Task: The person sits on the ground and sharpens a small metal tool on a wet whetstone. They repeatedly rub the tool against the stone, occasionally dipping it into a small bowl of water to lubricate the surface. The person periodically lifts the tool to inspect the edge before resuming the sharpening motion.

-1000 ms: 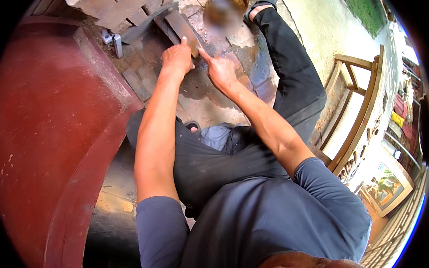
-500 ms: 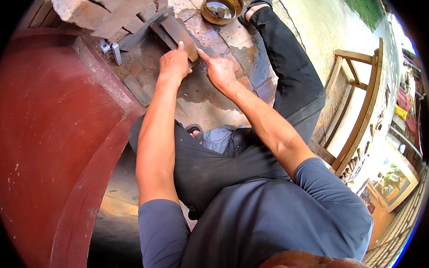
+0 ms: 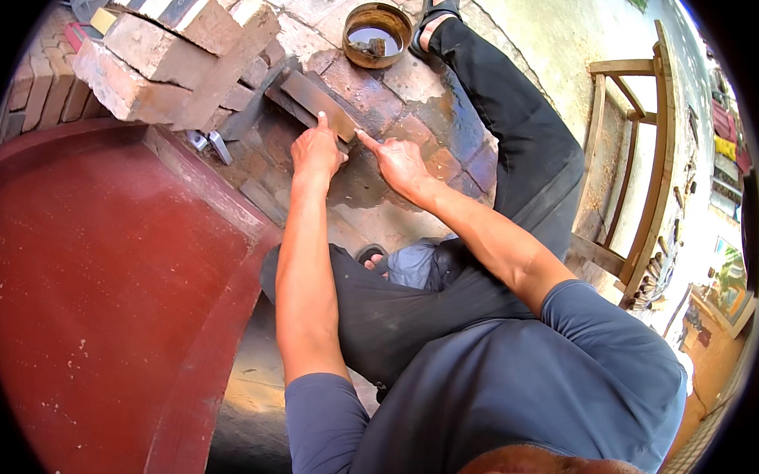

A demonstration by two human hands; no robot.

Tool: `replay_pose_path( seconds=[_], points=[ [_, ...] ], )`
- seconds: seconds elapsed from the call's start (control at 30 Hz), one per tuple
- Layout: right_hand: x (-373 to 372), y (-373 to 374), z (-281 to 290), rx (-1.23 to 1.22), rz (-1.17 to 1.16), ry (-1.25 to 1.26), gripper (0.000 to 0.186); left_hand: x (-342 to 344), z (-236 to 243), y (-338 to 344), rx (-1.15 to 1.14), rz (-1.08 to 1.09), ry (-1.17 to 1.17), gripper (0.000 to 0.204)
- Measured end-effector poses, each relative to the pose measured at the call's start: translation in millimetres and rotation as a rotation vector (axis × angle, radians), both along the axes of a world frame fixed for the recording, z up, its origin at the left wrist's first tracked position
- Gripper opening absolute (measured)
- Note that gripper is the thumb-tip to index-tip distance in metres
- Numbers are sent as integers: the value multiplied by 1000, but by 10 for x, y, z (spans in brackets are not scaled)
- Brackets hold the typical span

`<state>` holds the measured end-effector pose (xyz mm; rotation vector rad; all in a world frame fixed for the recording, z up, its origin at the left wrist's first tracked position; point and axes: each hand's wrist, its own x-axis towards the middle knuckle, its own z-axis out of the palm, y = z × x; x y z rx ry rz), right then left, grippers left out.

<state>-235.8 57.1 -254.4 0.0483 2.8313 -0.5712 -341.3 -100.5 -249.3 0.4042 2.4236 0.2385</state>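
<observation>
A flat brown rectangular block [image 3: 314, 100], resembling a whetstone, slants over a darker block [image 3: 284, 96] on wet brick paving. My left hand [image 3: 316, 153] grips its near end, the index finger stretched along the top and the other fingers curled. From the right, my right hand [image 3: 400, 163] has its index fingertip at the near corner of the brown block, its remaining fingers folded. The undersides of both hands are hidden, so anything small beneath the fingers cannot be made out. Beyond them stands a round brown bowl [image 3: 349, 39] holding water and a small brown chunk [image 3: 379, 46].
Stacked bricks [image 3: 152, 57] rise at the far left, with small metal pieces [image 3: 217, 146] below them. A large red panel [image 3: 106, 305] fills the left side. My outstretched leg [image 3: 518, 123] lies right of the hands, and a wooden frame [image 3: 646, 203] stands farther right.
The view has shifted, so the hands and block appear lower and more of the brick stack shows. Both hands keep nearly the same hold on the brown block.
</observation>
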Motion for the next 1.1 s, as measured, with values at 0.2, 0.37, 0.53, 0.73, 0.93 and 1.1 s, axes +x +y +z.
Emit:
replay_pose_path(
  seconds=[0.2,0.37,0.53,0.73,0.93,1.1],
  points=[
    [-174,-33,6,-13,-6,41,51,-61,57,49,6,-11,-2,79],
    [-11,17,-28,-10,18,28,48,-71,-140,-4,-9,-15,60,68],
    [-55,-101,47,-47,-43,68,42,-33,-107,-1,-21,-2,53,59],
    [-165,-41,-55,-43,-4,167,45,-66,-65,-21,96,-81,58,66],
    [-21,-54,49,-28,-13,103,48,-105,-160,-61,69,-75,96,65],
    [-186,-48,-47,-41,-26,155,48,-62,-40,64,103,-71,111,59]
  ],
)
